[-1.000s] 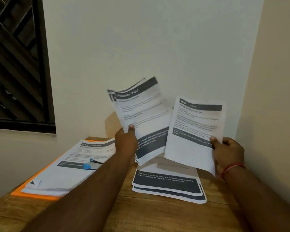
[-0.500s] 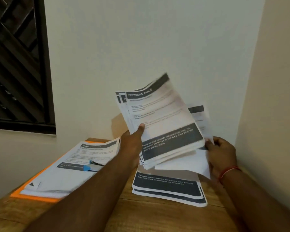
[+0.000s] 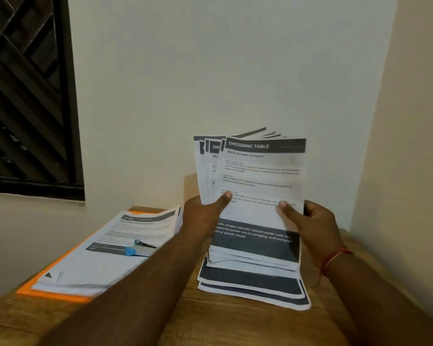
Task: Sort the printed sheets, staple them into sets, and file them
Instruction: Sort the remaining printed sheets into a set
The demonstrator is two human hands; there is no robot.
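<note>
loose sheet (image 3: pixel 263 186) now atop two-handed stack

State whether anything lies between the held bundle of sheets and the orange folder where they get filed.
Yes. A loose stack of printed sheets covers the flat orange folder, with a blue-capped stapler on top. Both hands hold the "Dressing Table" bundle.

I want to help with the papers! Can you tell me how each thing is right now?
Held papers: lifted upright, fanned at the top, gripped by both hands.
Left hand: holding the left edge.
Right hand: holding the right edge.
Middle pile: lying flat on the table.
Left pile: flat on the orange folder.
Stapler: resting on the left pile.
</note>
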